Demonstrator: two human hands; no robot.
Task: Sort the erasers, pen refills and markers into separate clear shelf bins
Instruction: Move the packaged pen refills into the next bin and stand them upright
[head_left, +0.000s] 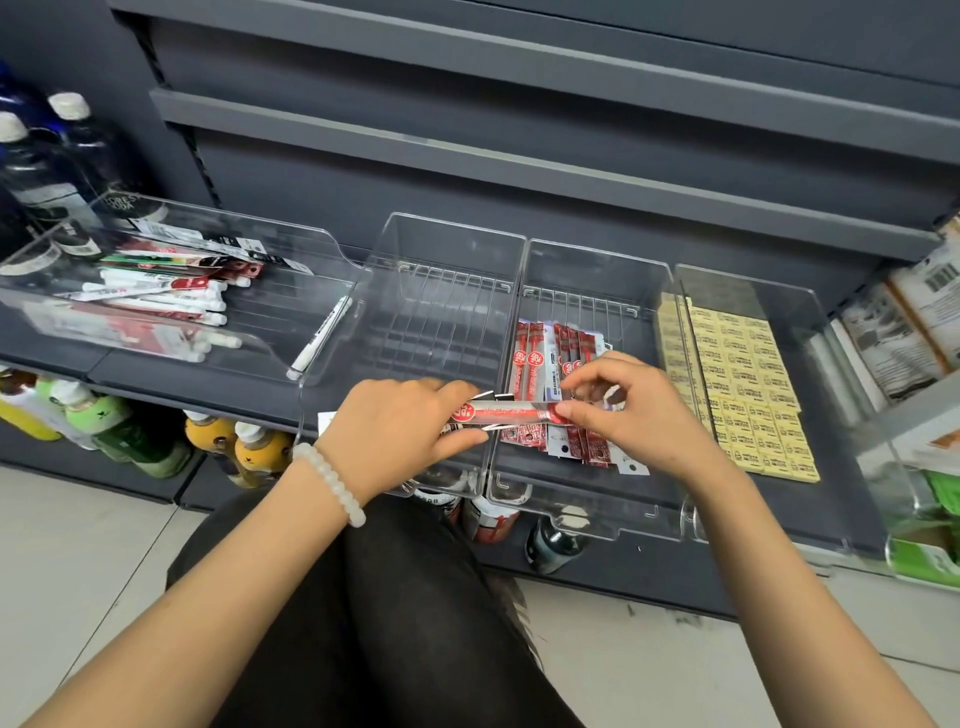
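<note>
My left hand (397, 423) grips a small bunch of red pen refill packets (506, 413) over the front edge between two clear bins. My right hand (631, 415) pinches the right end of the top packet. Under them, the third clear bin (597, 270) holds more red and white refill packets (553, 358). Rows of yellow erasers (743, 384) fill the rightmost bin (800, 312). The left bin (208, 223) holds white markers (171, 299) mixed with packets. The second bin (447, 244) looks bare apart from what my left hand holds over it.
A single white marker (319, 338) leans between the left and second bins. Drink bottles (124, 426) stand on the lower shelf and at the far left. Boxed goods (904, 332) sit to the right. My knees are below, on a tiled floor.
</note>
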